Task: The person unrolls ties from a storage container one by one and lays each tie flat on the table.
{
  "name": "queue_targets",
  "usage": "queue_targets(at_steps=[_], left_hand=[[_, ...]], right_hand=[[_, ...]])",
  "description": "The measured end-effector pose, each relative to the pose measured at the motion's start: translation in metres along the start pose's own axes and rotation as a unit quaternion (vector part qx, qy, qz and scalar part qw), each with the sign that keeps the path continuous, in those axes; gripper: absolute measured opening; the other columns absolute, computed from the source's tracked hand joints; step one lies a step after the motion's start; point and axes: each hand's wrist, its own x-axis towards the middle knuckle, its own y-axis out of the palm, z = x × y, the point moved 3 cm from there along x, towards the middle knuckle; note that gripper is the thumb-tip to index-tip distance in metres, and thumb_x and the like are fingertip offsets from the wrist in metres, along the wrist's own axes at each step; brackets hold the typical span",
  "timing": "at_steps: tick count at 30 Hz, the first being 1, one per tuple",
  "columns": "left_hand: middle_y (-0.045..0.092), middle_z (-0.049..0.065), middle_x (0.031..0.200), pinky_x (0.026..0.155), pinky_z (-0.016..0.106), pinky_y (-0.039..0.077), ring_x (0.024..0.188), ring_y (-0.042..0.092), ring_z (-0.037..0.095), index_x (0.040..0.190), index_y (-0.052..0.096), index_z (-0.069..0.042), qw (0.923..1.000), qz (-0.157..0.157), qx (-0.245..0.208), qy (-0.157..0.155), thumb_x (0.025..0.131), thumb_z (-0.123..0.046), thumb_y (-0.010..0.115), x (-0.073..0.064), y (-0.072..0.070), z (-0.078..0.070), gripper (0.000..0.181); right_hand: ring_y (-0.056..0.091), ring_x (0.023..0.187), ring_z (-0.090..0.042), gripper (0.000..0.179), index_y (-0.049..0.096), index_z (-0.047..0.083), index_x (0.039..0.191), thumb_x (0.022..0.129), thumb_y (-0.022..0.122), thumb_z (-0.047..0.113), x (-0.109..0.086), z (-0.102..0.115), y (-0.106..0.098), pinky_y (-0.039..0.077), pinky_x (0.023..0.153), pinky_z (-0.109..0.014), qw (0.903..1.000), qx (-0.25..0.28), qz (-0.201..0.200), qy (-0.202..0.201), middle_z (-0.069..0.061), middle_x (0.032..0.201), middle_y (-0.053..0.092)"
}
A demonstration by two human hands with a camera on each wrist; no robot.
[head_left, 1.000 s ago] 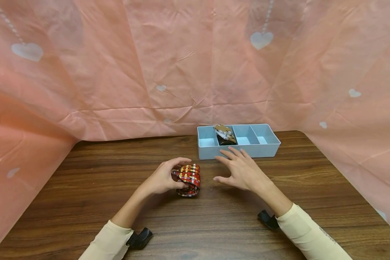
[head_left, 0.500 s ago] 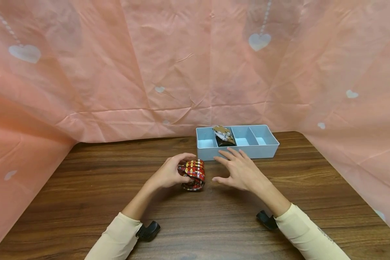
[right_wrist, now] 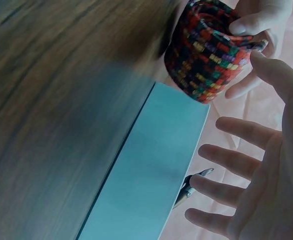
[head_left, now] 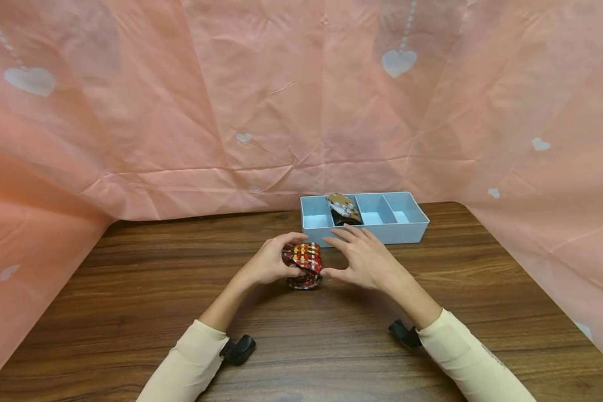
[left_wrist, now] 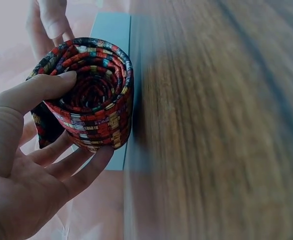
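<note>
A rolled-up necktie (head_left: 306,258) with a red, yellow and black woven pattern is in my left hand (head_left: 271,261). In the left wrist view my thumb presses on the coil's rim and the fingers curl beneath the rolled necktie (left_wrist: 94,117). The coil's spiral end faces that camera. My right hand (head_left: 367,261) is beside it with fingers spread, holding nothing. Its thumb tip lies close to the necktie (right_wrist: 206,57); whether they touch, I cannot tell. Just beyond both hands stands a pale blue divided box (head_left: 407,233).
Another rolled necktie (head_left: 344,209), brown, white and black, sits in the box's second compartment from the left. The wooden table (head_left: 301,340) ends at a pink curtain (head_left: 261,100) behind the box. Black wrist devices (head_left: 238,350) are on both forearms.
My left hand has carried the rolled necktie right and forward, up to the right hand. The right hand has shifted slightly left, its fingers still spread.
</note>
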Motion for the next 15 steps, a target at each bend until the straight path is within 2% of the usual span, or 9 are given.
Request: queue_targets(at_steps=[10,15], left_hand=[[0.069,0.016,0.124,0.097,0.044,0.053,0.114,0.064,0.03,0.142,0.058,-0.004,0.9998,0.006,0.021,0.004,0.077,-0.005,0.086,0.0083,0.0044,-0.0013,0.071],[0.067,0.016,0.126,0.096,0.044,0.053,0.112,0.064,0.03,0.142,0.057,-0.004,0.9992,0.01,0.033,0.02,0.077,-0.003,0.084,0.0109,0.0066,-0.0032,0.07]], right_hand=[[0.045,0.142,-0.044,0.073,0.06,0.013,0.146,0.092,0.068,0.06,0.0056,0.0047,-0.0015,0.036,0.114,-0.063,0.9992,0.04,-0.001,-0.005,-0.017,0.152,0.053],[0.05,0.139,-0.04,0.071,0.061,0.012,0.145,0.091,0.07,0.058,0.0083,0.0071,-0.0029,0.041,0.112,-0.058,0.9979,0.063,-0.006,-0.014,-0.015,0.149,0.056]])
